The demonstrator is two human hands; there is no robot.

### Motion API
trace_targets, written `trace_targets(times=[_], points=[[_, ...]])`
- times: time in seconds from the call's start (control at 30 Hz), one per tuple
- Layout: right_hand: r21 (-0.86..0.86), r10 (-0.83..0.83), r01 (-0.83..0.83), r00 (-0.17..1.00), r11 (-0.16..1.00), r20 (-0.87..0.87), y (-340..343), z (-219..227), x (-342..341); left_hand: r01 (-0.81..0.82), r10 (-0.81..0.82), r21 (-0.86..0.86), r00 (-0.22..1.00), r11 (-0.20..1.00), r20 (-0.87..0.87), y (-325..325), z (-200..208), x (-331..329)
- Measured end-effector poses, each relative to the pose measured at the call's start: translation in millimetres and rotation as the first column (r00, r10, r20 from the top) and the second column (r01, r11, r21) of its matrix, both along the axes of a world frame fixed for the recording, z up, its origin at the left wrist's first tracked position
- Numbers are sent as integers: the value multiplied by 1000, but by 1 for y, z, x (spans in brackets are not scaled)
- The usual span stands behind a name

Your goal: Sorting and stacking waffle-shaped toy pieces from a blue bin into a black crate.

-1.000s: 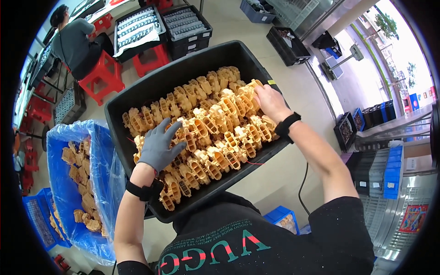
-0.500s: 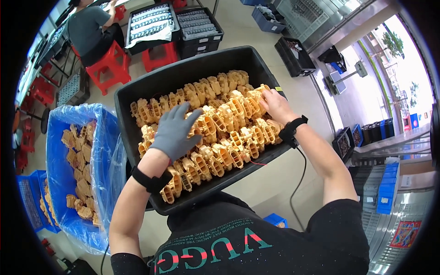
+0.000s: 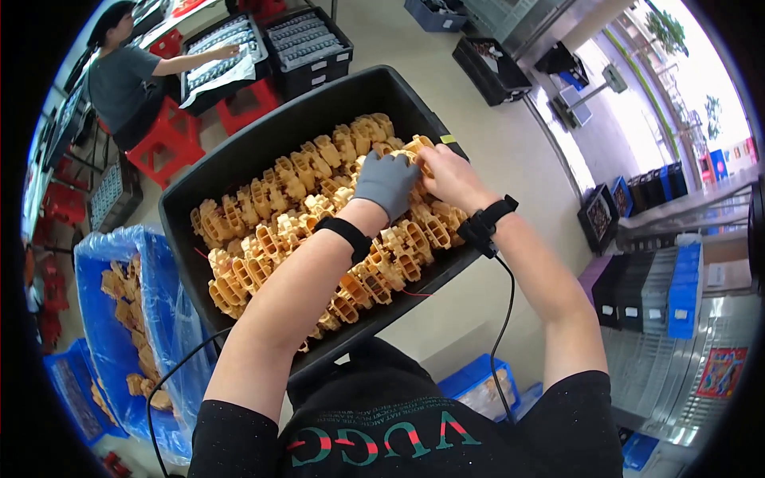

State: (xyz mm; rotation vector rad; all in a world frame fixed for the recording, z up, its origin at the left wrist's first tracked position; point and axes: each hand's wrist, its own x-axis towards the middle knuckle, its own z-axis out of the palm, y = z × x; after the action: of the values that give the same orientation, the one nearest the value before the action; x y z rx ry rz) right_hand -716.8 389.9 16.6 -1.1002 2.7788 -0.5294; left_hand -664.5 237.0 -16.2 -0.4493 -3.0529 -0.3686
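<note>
A black bin (image 3: 319, 99) in front of me holds rows of tan molded plastic parts (image 3: 279, 187), each with open slots in its face. At the bin's far right end, my right hand (image 3: 454, 177), bare, pinches one tan molded part (image 3: 417, 146) at the end of a row. Right beside it my left hand (image 3: 387, 185), in a grey glove, curls its fingers over the same end of the row. Its fingertips are partly hidden, but they seem closed on a part there. Black straps circle both wrists.
A blue crate (image 3: 92, 279) lined with clear plastic, holding tan pieces, stands at the left. Beyond the bin a person (image 3: 127, 80) sits on a red stool (image 3: 163, 143) beside stacked black trays (image 3: 315, 64). A cable (image 3: 496, 350) hangs from my right wrist.
My left hand has moved right and away from me, from spread over the rows to closed beside my right hand. The seated person's arm now reaches over a tray.
</note>
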Motion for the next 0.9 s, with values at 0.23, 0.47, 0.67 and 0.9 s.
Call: trace_targets(times=[0.23, 0.47, 0.67, 0.9], points=[[-14, -46, 46, 999, 999, -1, 7, 0, 0, 85, -84, 18, 996, 996, -11, -1, 5, 3], [121, -30, 39, 997, 992, -77, 9, -25, 9, 143, -153, 159, 987, 977, 54, -11, 11, 3], [333, -81, 28, 986, 942, 147, -4, 23, -5, 138, -87, 269, 977, 953, -197, -35, 17, 20], [38, -13, 14, 1000, 999, -16, -17, 5, -46, -144, 128, 183, 987, 973, 95, -42, 5, 28]])
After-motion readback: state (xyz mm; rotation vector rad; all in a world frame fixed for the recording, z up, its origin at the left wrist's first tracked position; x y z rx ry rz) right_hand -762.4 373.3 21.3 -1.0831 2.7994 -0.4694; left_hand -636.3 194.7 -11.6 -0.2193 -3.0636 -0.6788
